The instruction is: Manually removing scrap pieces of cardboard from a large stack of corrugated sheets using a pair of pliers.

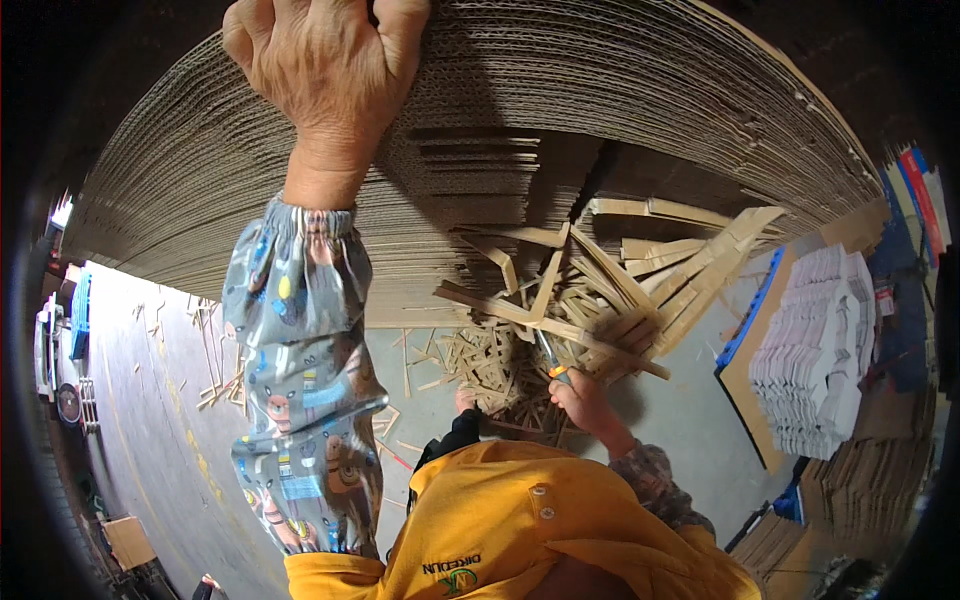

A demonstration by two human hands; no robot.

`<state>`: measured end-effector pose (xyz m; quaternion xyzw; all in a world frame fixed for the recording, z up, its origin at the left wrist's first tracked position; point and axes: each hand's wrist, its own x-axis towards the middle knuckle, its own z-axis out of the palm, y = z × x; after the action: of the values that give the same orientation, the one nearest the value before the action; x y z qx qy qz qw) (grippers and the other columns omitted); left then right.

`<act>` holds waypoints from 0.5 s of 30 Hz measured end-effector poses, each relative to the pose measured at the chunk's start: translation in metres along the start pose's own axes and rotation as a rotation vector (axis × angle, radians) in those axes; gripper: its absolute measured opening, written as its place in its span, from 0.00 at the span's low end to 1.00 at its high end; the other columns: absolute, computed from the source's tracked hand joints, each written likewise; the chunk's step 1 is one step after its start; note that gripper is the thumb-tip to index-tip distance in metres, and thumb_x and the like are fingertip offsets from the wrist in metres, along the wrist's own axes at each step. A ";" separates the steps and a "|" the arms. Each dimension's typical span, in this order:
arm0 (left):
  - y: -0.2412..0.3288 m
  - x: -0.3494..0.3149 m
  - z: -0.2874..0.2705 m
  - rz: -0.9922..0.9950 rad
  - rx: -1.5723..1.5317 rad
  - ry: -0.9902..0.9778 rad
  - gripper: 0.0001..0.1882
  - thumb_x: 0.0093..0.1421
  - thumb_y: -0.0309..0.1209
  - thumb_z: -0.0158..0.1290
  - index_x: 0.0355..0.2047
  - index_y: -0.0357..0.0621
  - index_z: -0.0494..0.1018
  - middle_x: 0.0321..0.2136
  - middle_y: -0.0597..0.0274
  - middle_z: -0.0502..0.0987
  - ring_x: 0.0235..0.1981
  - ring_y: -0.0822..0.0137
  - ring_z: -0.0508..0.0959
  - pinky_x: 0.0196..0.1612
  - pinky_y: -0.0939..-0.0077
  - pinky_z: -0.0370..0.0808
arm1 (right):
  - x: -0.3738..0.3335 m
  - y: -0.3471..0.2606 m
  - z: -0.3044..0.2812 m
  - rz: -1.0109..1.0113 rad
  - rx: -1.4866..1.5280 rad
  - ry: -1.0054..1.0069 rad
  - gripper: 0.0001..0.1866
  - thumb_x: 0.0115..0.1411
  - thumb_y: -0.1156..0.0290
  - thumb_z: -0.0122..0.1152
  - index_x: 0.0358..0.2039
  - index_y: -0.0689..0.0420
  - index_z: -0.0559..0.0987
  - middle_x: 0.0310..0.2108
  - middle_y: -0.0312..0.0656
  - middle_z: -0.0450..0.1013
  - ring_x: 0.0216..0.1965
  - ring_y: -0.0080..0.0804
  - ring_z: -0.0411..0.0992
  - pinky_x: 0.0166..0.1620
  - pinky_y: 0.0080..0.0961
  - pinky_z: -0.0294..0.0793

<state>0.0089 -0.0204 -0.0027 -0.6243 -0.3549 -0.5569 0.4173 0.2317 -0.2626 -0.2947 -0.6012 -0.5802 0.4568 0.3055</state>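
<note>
A tall stack of corrugated cardboard sheets (640, 70) fills the upper part of the head view, its layered edges facing me. My left hand (325, 65) is at the stack's upper edge with its fingers bent over the cardboard; the fingertips are hidden. Lower down, my right hand (583, 398) is closed around a hand tool (557, 372) with an orange and dark handle and a thin metal shaft. The shaft points up into a tangle of cardboard waste strips (600, 290), which hides its tip. Some strips hang from the stack's lower part.
More cardboard scraps (480, 365) lie heaped on the grey floor (160, 400) below the stack, with loose strips farther left. At right, white printed sheets (815, 350) stand piled on a brown board beside a blue edge. Further cardboard piles (870, 500) stand at the lower right.
</note>
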 end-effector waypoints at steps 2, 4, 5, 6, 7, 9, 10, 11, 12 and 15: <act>-0.004 -0.002 0.003 0.011 0.004 0.006 0.12 0.61 0.37 0.45 0.35 0.41 0.70 0.34 0.53 0.69 0.40 0.54 0.67 0.48 0.63 0.60 | 0.002 -0.012 -0.016 0.011 -0.016 -0.170 0.11 0.60 0.68 0.52 0.30 0.64 0.70 0.26 0.51 0.69 0.28 0.42 0.68 0.34 0.35 0.67; -0.007 -0.007 0.008 0.024 -0.006 0.023 0.11 0.61 0.37 0.45 0.35 0.41 0.70 0.34 0.54 0.69 0.40 0.54 0.67 0.49 0.62 0.60 | -0.012 -0.016 -0.027 -0.027 0.036 -0.274 0.11 0.61 0.66 0.53 0.31 0.63 0.71 0.26 0.49 0.69 0.28 0.39 0.69 0.34 0.34 0.67; -0.006 -0.006 0.009 0.018 -0.020 0.028 0.11 0.61 0.37 0.45 0.35 0.41 0.70 0.34 0.54 0.69 0.40 0.54 0.67 0.49 0.62 0.60 | -0.023 -0.027 -0.034 -0.056 0.086 -0.376 0.12 0.62 0.65 0.53 0.31 0.63 0.72 0.26 0.48 0.70 0.28 0.36 0.69 0.34 0.32 0.67; -0.006 -0.004 0.010 0.015 -0.023 0.030 0.12 0.61 0.37 0.46 0.35 0.41 0.70 0.34 0.54 0.69 0.40 0.54 0.67 0.49 0.62 0.60 | -0.027 -0.043 -0.047 -0.138 0.078 -0.496 0.14 0.63 0.62 0.54 0.35 0.62 0.74 0.26 0.42 0.71 0.30 0.29 0.70 0.36 0.29 0.69; -0.006 -0.004 0.007 0.019 -0.013 0.024 0.12 0.61 0.37 0.46 0.35 0.42 0.70 0.34 0.54 0.70 0.41 0.54 0.68 0.49 0.62 0.60 | -0.028 -0.061 -0.056 -0.137 0.081 -0.497 0.14 0.63 0.62 0.54 0.35 0.62 0.74 0.26 0.42 0.71 0.30 0.29 0.70 0.36 0.29 0.69; -0.010 -0.003 0.002 0.038 -0.006 0.031 0.12 0.61 0.37 0.46 0.36 0.42 0.70 0.34 0.54 0.70 0.40 0.54 0.67 0.49 0.62 0.60 | -0.025 -0.102 -0.075 -0.182 0.221 -0.569 0.13 0.64 0.63 0.54 0.38 0.60 0.76 0.26 0.36 0.71 0.29 0.23 0.69 0.34 0.24 0.69; -0.012 -0.004 0.001 0.037 0.000 0.025 0.11 0.61 0.37 0.46 0.35 0.42 0.70 0.34 0.54 0.70 0.40 0.54 0.67 0.48 0.61 0.60 | -0.023 -0.129 -0.086 -0.050 0.276 -0.470 0.13 0.64 0.63 0.54 0.39 0.60 0.76 0.26 0.34 0.70 0.27 0.21 0.68 0.32 0.21 0.69; -0.013 -0.005 0.000 0.036 0.007 0.023 0.11 0.61 0.37 0.46 0.35 0.42 0.70 0.34 0.54 0.70 0.40 0.54 0.67 0.48 0.61 0.60 | -0.016 -0.148 -0.093 0.078 0.327 -0.368 0.13 0.64 0.62 0.53 0.39 0.59 0.76 0.26 0.32 0.70 0.25 0.19 0.67 0.29 0.19 0.68; -0.009 -0.005 0.001 0.017 -0.023 0.010 0.11 0.61 0.37 0.46 0.35 0.43 0.70 0.34 0.55 0.70 0.41 0.54 0.67 0.49 0.60 0.60 | -0.002 -0.153 -0.099 0.045 0.370 -0.251 0.13 0.63 0.62 0.53 0.39 0.59 0.76 0.25 0.31 0.70 0.23 0.17 0.66 0.27 0.17 0.67; -0.005 -0.006 0.008 0.012 -0.025 0.030 0.10 0.60 0.36 0.47 0.36 0.43 0.70 0.35 0.55 0.70 0.42 0.54 0.67 0.50 0.60 0.60 | 0.038 -0.167 -0.114 -0.055 0.193 0.114 0.14 0.62 0.62 0.51 0.38 0.59 0.76 0.23 0.31 0.68 0.21 0.16 0.65 0.24 0.15 0.64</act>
<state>0.0068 -0.0108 -0.0079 -0.6231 -0.3379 -0.5680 0.4183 0.2616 -0.1839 -0.1068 -0.5777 -0.5315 0.4672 0.4068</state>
